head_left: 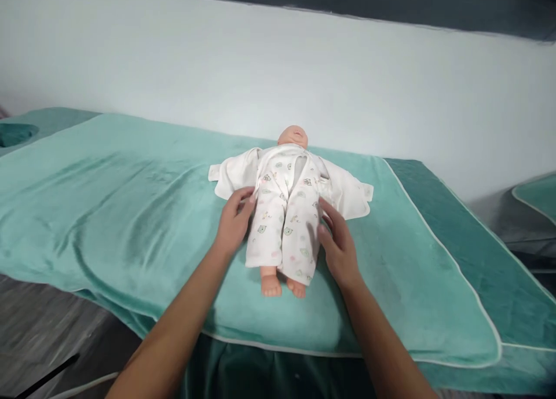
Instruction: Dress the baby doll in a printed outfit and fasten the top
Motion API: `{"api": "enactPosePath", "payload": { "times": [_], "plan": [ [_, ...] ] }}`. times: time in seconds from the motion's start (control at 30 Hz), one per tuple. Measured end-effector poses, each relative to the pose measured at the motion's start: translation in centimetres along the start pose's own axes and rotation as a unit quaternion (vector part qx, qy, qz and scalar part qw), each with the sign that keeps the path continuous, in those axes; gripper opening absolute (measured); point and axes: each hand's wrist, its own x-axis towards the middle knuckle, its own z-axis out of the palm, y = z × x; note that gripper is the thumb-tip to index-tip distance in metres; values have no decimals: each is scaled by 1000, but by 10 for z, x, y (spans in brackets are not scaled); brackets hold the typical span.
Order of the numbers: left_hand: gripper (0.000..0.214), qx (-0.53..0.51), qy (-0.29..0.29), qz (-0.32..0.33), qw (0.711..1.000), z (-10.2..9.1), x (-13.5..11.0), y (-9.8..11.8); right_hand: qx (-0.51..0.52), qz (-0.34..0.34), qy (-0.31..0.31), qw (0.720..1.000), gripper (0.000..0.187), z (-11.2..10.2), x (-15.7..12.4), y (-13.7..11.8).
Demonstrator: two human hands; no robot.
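Note:
A baby doll [293,135] lies on its back, head toward the wall and bare feet toward me. It wears a white printed baby outfit [299,213] whose front edges part at the chest. Both sleeves spread outward, and the doll's hands do not show. My left hand [236,216] rests beside the outfit at the doll's hip, fingers loosely bent and touching the cloth's edge. On the other side my right hand [339,242] has its fingers apart against the trouser leg. Neither hand visibly grips anything.
A light green velvety cover [152,213] with pale piping lies over a darker green bed [469,231]. The bed stands against a white wall [195,69]. At the left end is a hole [17,134]. A cable [87,384] runs near the floor at lower left.

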Motion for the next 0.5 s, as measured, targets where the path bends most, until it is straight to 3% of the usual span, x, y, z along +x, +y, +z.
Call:
{"api": "enactPosePath", "payload": {
  "times": [0.13,0.23,0.33,0.5],
  "plan": [
    [23,28,-54,34,998,-23,-78,2,-42,-37,-45,997,40,4,-76,-19],
    [25,77,-77,62,992,-27,-112,0,-80,-91,-38,992,42,16,-96,-35],
    [22,120,-59,74,988,-21,-119,1,-191,-137,-51,971,40,27,-92,-55],
    [10,84,-58,21,995,-13,-113,23,-352,-105,-94,925,21,44,-70,-84]
  ]
}}
